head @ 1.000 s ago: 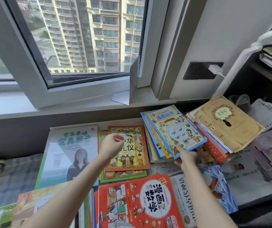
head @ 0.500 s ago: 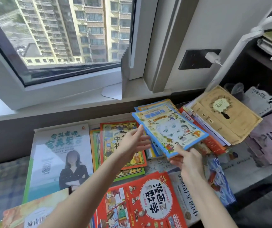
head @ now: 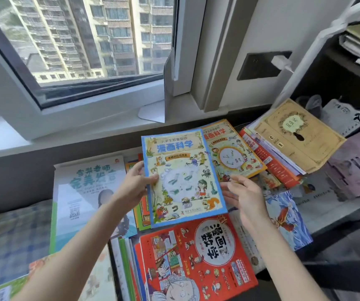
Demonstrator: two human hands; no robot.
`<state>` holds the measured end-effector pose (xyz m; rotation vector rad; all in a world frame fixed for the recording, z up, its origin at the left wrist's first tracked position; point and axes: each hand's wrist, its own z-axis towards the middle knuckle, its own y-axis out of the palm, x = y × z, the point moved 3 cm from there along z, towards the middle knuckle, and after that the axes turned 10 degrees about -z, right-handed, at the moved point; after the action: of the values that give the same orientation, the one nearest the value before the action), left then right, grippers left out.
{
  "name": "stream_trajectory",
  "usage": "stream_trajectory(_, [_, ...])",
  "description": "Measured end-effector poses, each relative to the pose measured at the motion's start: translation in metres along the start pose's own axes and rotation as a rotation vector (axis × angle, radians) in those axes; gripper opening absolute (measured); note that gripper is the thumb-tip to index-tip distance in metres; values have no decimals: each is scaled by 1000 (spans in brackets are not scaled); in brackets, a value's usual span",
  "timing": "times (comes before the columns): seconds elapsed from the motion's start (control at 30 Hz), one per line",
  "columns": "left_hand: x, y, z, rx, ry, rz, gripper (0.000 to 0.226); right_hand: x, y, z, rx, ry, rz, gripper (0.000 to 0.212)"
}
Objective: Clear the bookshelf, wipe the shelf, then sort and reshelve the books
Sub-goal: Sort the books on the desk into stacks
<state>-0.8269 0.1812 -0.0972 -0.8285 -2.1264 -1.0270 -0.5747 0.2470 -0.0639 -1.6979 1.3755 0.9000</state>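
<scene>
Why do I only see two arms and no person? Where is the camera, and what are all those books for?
There is no machine here. A person wears a camera on their head, so the picture shows what they see: their own two arms reaching forward.

The left hand holds a blue book by its left edge, with the thumb on the cover. The right hand is open beside the book's right edge. I cannot tell if it touches.

More books lie around. There is an orange book just behind, a red book nearer the person, a tan book on a pile to the right, and a big white book to the left. Behind them is a window. The person is sorting the books.
</scene>
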Motion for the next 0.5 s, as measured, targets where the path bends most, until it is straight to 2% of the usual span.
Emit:
stream_trajectory(0.17, [0, -9, -13, -51, 15, 27, 41, 17, 7, -4, -44, -7, -100, 34])
stream_trajectory(0.5, [-6, -7, -33, -103, -70, 56, 34, 15, 10, -19, -213, -102, -209, 20])
